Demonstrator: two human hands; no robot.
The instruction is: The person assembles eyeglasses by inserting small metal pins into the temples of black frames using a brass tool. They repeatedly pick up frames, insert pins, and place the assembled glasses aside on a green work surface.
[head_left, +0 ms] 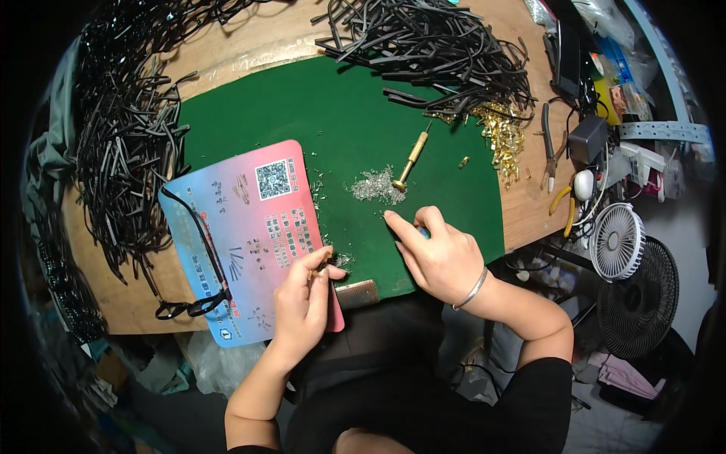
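My left hand [302, 299] is closed in a pinch on a small gold metal piece [327, 258], mostly covered by the fingers, at the right edge of the pink and blue printed mat [249, 227]. My right hand [446, 257] reaches with its index finger to the green mat just below a heap of tiny silver screws [378, 186]. A teal-ended object [423, 231] shows between its curled fingers; the rest is hidden. Beside the heap lies a brass screwdriver [411, 160]. Black eyeglasses [203, 304] rest on the printed mat.
Black eyeglass temples lie in piles at left [121, 166] and at the back [446, 53]. Small gold parts [501, 140] gather on the right, near pliers [549, 144]. A white fan [617, 242] and a black fan [639, 299] stand beyond the table's right edge.
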